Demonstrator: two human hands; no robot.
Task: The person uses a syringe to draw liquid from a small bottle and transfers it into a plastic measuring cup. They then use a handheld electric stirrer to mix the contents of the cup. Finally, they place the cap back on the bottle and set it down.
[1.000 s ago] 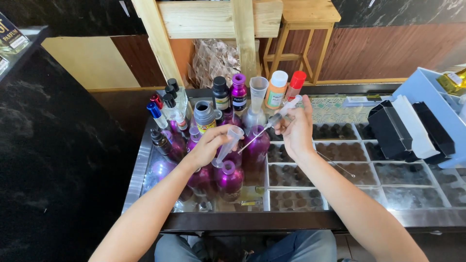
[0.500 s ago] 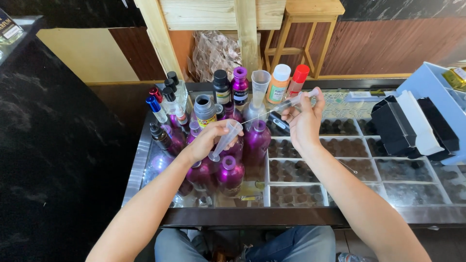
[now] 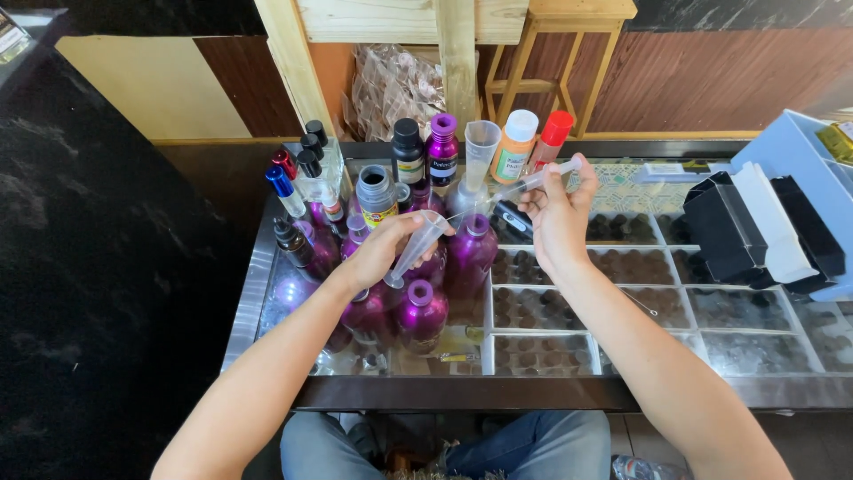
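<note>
The left hand is clenched around a clear plastic tube, held tilted above the purple bottles. The right hand is grasping a clear syringe between thumb and fingers, and its thin tip points toward the open top of the tube — the two nearly meet above the bottles.

I think the main risk is a spill: both pieces are held in the air with no support, so a small shake could send liquid beside the narrow mouth and onto the bottles or the metal surface. An elbow could also knock over the crowded bottles.

Whether the tube or syringe holds liquid, I cannot tell. Behind stand a clear measuring cup, an orange bottle with white cap and a black-capped bottle. To the right, glass-covered compartments hold small dark caps or vials.
</note>
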